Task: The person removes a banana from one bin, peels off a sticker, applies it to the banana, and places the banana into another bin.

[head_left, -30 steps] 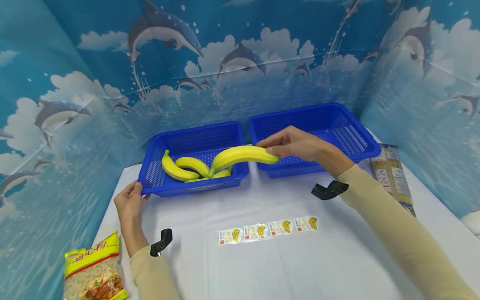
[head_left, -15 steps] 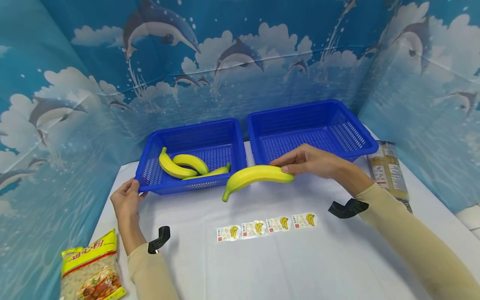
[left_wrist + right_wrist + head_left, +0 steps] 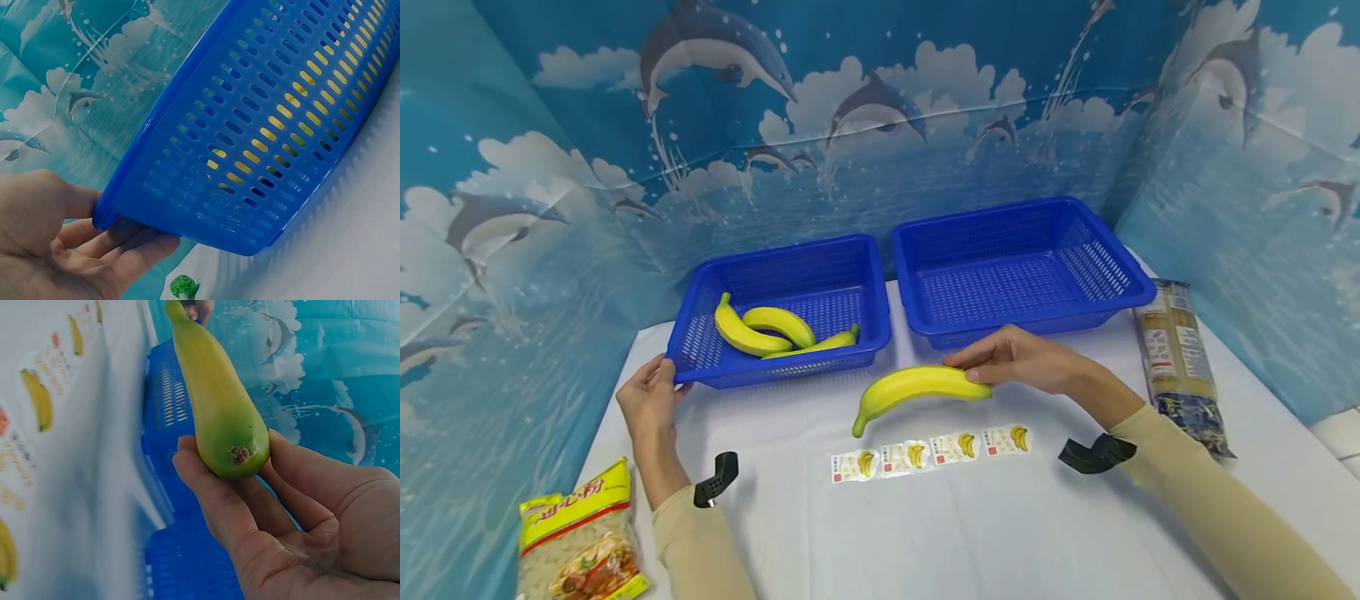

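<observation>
A yellow banana (image 3: 917,387) with greenish ends is pinched near its right end by my right hand (image 3: 1018,358). It hangs over the white table between the left basket and a row of stickers (image 3: 928,454) with banana pictures. In the right wrist view the banana's blunt tip (image 3: 237,447) sits between thumb and fingers, its stem pointing away. My left hand (image 3: 651,408) holds the near left corner of the left blue basket (image 3: 790,254); the left wrist view shows the thumb at the rim (image 3: 103,212) and fingers beneath. Several bananas (image 3: 748,329) lie inside that basket.
A second blue basket (image 3: 1022,321) stands at the back right. Beside it lies a clear packaged food bag (image 3: 1183,358). A yellow-topped bag (image 3: 583,533) lies at the front left. Dolphin-print curtains (image 3: 880,167) enclose the back and sides.
The right hand has brought the banana out from above the left basket, rightward and then down toward the stickers. The left hand keeps its hold on the basket corner.
</observation>
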Demonstrator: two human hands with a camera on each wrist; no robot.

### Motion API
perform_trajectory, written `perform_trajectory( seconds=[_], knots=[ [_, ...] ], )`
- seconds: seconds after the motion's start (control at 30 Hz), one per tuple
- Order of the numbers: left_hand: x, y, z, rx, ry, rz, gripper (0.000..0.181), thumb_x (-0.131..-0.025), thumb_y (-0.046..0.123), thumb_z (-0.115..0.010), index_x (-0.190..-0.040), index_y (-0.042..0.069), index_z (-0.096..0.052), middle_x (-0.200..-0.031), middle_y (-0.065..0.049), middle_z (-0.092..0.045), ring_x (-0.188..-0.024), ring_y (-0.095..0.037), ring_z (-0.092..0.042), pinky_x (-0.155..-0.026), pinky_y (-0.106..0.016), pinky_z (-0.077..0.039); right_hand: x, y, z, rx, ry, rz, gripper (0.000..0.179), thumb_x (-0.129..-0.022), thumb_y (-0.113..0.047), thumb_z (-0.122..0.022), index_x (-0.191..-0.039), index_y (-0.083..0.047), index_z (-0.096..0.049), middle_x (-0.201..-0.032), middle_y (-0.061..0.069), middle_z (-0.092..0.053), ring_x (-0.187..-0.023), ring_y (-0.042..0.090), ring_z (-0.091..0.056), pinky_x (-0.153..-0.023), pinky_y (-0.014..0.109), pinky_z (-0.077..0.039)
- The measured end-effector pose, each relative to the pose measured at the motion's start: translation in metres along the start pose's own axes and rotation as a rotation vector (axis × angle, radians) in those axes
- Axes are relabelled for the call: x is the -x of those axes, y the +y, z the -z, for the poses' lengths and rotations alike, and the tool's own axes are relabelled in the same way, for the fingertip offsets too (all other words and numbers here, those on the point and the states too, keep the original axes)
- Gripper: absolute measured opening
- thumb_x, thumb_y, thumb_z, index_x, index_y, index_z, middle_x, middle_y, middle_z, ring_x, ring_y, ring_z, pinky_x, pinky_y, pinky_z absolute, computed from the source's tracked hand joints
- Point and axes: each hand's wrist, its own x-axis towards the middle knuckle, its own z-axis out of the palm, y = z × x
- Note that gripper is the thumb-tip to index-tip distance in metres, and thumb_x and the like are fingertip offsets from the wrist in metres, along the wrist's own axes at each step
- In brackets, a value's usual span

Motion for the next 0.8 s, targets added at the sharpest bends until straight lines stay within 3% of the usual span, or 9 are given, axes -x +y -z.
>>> perform_trajectory(
  seconds=[0.33, 0.8],
  knots=[
    [0.0, 0.0, 0.001, -0.006, -0.001, -0.021, 0.052, -0.116, 0.034, -0.049, -0.162, 0.011, -0.049, -0.158, -0.013, -0.058, -0.138, -0.027, -0.063, -0.107, -0.035, -0.055, 0.007, 0.023, -0.013, -0.014, 0.088, -0.097, 0.041, -0.105, -0.011, -0.07, -0.143, 0.004, -0.065, -0.143, 0.022, -0.067, -0.118, 0.013, -0.072, -0.098, 0.032, -0.061],
    [0.0, 0.0, 0.0, -0.034, 0.0, -0.006, 0.052, -0.116, 0.035, -0.047, -0.162, 0.013, -0.049, -0.159, -0.012, -0.057, -0.138, -0.026, -0.064, -0.106, -0.034, -0.055, 0.008, 0.033, -0.015, 0.016, 0.117, -0.09, 0.038, -0.104, -0.007, -0.07, -0.139, 0.006, -0.068, -0.139, 0.022, -0.07, -0.119, 0.013, -0.071, -0.1, 0.025, -0.058]
  ],
)
